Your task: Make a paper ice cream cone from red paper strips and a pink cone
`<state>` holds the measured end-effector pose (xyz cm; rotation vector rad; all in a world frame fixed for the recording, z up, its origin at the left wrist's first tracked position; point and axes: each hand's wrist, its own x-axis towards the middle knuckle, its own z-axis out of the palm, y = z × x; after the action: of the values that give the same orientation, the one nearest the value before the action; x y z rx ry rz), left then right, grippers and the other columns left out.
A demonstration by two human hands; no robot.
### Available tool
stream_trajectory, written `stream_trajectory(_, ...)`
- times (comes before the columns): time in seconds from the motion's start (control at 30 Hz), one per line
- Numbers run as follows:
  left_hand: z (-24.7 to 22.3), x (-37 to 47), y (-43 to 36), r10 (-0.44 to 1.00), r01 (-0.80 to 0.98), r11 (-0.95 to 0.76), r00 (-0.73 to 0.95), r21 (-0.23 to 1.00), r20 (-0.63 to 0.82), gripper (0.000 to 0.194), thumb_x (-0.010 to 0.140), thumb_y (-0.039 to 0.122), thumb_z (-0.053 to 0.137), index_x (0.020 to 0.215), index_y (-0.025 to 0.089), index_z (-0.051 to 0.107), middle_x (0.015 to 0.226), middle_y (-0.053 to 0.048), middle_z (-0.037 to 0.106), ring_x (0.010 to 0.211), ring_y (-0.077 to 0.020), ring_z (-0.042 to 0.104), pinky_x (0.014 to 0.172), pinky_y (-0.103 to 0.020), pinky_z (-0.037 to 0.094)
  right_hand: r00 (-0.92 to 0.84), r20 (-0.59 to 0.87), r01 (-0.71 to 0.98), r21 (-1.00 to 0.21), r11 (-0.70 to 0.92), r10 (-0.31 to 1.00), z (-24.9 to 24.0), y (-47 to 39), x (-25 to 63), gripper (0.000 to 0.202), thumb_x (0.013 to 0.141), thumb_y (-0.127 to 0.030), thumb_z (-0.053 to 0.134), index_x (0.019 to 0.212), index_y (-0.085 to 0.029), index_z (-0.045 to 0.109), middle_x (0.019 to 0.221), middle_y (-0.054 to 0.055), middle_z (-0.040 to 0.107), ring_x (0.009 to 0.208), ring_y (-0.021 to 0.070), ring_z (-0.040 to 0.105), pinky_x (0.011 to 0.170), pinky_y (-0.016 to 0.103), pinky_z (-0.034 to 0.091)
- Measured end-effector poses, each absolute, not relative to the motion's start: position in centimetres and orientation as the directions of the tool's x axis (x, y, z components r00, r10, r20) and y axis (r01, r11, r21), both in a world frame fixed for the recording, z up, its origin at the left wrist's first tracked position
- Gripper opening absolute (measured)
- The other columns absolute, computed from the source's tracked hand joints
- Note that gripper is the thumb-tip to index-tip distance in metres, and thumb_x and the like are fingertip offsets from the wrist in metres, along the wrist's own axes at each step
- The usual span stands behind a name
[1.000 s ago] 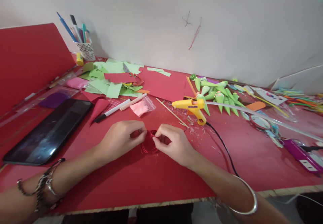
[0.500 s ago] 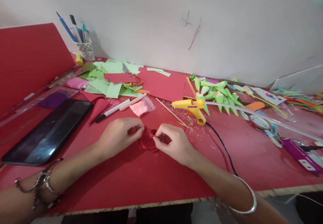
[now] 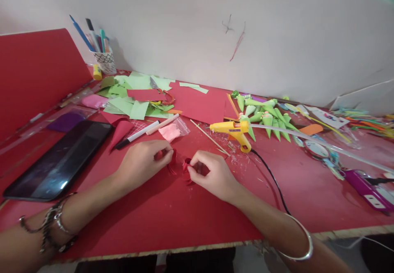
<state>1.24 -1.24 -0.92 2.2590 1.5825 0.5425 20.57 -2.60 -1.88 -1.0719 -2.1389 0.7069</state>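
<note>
Low over the middle of the red table, my left hand (image 3: 147, 158) pinches a small red paper piece (image 3: 172, 164) between thumb and fingertips. A short gap to the right, my right hand (image 3: 212, 174) is closed on another curled red paper piece (image 3: 186, 165). Both pieces blend with the red surface, so their exact shape is hard to make out. Beyond my right hand lies a yellow hot glue gun (image 3: 235, 129) with a long clear glue stick in its back. A thin wooden stick (image 3: 209, 136) rests left of the gun.
A black phone (image 3: 58, 162) lies at left, beside a red paper cone (image 3: 121, 131) and a marker (image 3: 137, 135). Green paper scraps (image 3: 123, 104) and a cup of pens (image 3: 105, 61) stand behind. Several green paper cones (image 3: 267, 115) and a purple power strip (image 3: 367, 189) are at right.
My left hand has drawn slightly left and up, away from my right hand, with a red paper piece in its fingers. A gap now separates the two red pieces. My right hand is nearly still.
</note>
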Motion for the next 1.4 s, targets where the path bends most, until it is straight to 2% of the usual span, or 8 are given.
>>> stream_trajectory(0.73, -1.1, 2.2, -2.0, 0.931, 0.798, -0.356, 0.349, 0.486, 0.109, 0.018, 0.077, 0.028, 0.045, 0.069, 0.019, 0.058, 0.064, 0.003, 0.061, 0.056, -0.0099, 0.05, 0.05, -0.019, 0.03, -0.457, 0.283, 0.511, -0.693, 0.509, 0.843, -2.2, -2.5, 20.4, 0.015, 0.074, -0.017, 0.052, 0.063, -0.019, 0.042, 0.057, -0.005, 0.047, 0.05, 0.0063, 0.045, 0.05, 0.017, 0.035)
stream_trajectory(1.17, -0.9, 2.2, -1.9, 0.923, 0.788, -0.38, 0.36, 0.485, 0.139, 0.016, 0.076, 0.025, 0.045, 0.067, 0.018, 0.056, 0.063, 0.002, 0.06, 0.054, -0.0093, 0.05, 0.049, -0.019, 0.031, -0.406, 0.307, 0.545, -0.675, 0.497, 0.861, -2.1, -2.1, 20.4, 0.015, 0.073, -0.017, 0.05, 0.062, -0.019, 0.041, 0.056, -0.005, 0.045, 0.05, 0.0066, 0.043, 0.049, 0.018, 0.034)
stream_trajectory(1.4, -0.8, 1.4, -1.4, 0.934, 0.79, -0.354, 0.326, 0.5, 0.146, 0.017, 0.076, 0.025, 0.045, 0.068, 0.018, 0.058, 0.063, 0.002, 0.06, 0.054, -0.0095, 0.049, 0.049, -0.019, 0.032, -0.334, 0.331, 0.518, -0.717, 0.466, 0.882, -1.7, -2.2, 20.8, 0.014, 0.074, -0.018, 0.049, 0.062, -0.019, 0.041, 0.055, -0.005, 0.044, 0.048, 0.007, 0.042, 0.046, 0.018, 0.035)
